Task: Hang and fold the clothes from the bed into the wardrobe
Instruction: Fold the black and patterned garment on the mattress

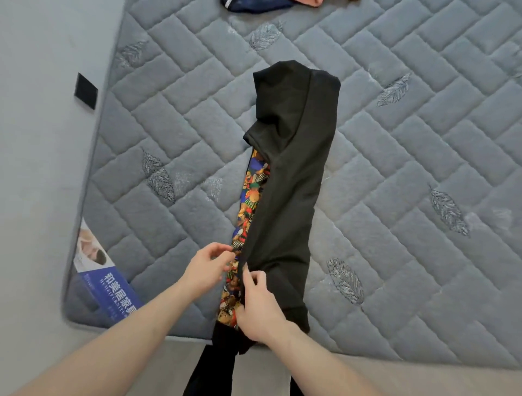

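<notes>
A black garment [293, 181] lies stretched out in a long narrow strip on the bare grey quilted mattress [409, 147], running from the near edge of the bed away toward the middle. Its sides are folded inward, and along the left side of the strip a band of bright multicoloured print [250, 203], crowded with little cartoon-like figures, shows from under the black cloth. The near end of the garment spills just over the mattress edge.

Both hands are at the near end of the strip. The left hand [207, 268] has its thumb and fingers pinched together at the printed edge, grasping the fabric there. The right hand [260, 305] lies on the black cloth just beside it, fingers curled over the fold's edge and holding it; the two hands are close, almost touching.

At the far edge of the mattress, well apart from the black garment, sit a dark blue piece of clothing [254, 4] and a pinkish one [310, 2], both cut off by the top of the view. A blue and white label [113, 285] with printed characters is at the near left corner of the mattress. A small black square [85, 91] sits on the grey surface to the left of the bed.
</notes>
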